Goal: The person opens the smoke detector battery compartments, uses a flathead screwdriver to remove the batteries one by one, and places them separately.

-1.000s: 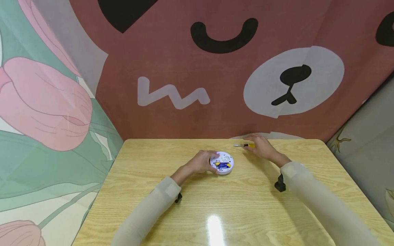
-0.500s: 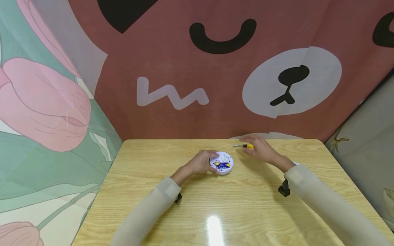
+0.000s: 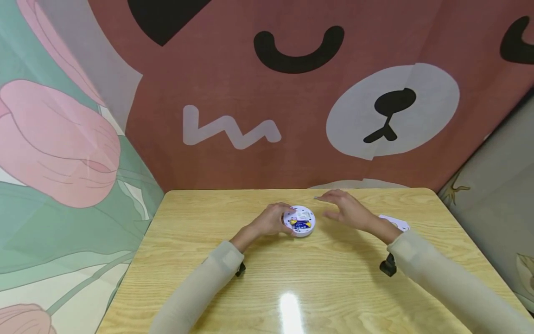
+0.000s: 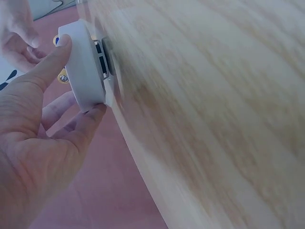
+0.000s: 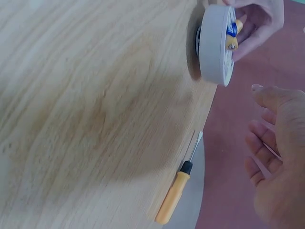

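Note:
A round white device (image 3: 301,222), resembling a smoke detector, has a blue battery and yellow parts on its upper face. My left hand (image 3: 271,219) grips it by the rim, thumb on one side and fingers on the other, as the left wrist view also shows with the white casing (image 4: 83,67). To its right my right hand (image 3: 352,213) hovers above the table, fingers loosely spread, holding nothing. A yellow-handled screwdriver (image 5: 174,196) with a black collar lies on the table beyond that hand. In the head view the hand covers all but the screwdriver's tip (image 3: 316,198).
Partly behind my right wrist, a flat white piece (image 3: 395,223) lies on the wooden table (image 3: 208,287). A printed reddish cloth (image 3: 225,167) rises just behind the table's far edge. Small black wrist mounts (image 3: 388,265) hang under the sleeves.
My right hand has drawn back towards me from the screwdriver, which stays on the table. More of the flat white piece shows. The left hand keeps its grip on the round device.

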Motion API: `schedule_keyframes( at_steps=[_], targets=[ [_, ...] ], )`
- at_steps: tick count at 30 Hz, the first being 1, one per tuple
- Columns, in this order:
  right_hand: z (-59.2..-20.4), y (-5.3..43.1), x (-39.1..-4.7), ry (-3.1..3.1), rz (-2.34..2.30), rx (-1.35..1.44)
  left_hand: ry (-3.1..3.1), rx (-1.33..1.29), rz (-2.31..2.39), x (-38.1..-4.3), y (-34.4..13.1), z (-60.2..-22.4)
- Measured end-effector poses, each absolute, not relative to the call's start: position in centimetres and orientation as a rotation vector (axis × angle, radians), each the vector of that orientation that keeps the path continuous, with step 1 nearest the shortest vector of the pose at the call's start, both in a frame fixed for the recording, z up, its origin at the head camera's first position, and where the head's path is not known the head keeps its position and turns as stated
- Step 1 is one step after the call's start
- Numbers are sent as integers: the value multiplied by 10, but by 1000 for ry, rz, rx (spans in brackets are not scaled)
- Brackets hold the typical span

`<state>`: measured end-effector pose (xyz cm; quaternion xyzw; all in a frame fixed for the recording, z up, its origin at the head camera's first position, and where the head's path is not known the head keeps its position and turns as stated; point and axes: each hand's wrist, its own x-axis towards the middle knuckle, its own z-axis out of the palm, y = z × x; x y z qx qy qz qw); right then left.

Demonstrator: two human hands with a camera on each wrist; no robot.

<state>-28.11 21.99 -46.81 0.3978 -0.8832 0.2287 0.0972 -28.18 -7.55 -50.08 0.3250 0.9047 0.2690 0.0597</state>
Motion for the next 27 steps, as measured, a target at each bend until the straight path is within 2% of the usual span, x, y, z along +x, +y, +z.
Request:
schedule_keyframes(
  at_steps=[27],
  targets=[
    [-475,184,-247,-2621,722,1225,2736,982,828,-280,-76,-499]
  ],
)
